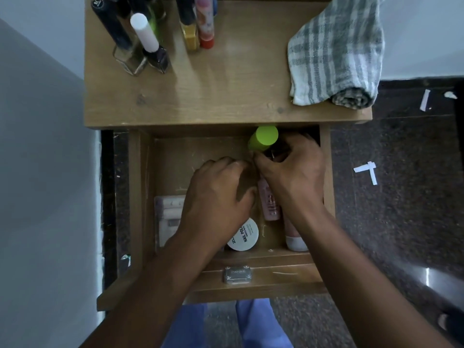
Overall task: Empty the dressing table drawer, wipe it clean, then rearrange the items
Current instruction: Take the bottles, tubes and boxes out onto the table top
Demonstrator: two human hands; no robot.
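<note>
The wooden bench [226, 96] is carrying a bunch of bottles standing at its far edge: a white-capped nail polish [150, 43], a clear bottle [126, 50] beside it, plus a gold bottle [190, 36] and a red-based tube [206, 23] touching each other. A striped cloth [336, 51] is lying crumpled on the right corner. White paper scraps [366, 170] are sitting on the dark floor [401, 222].
</note>
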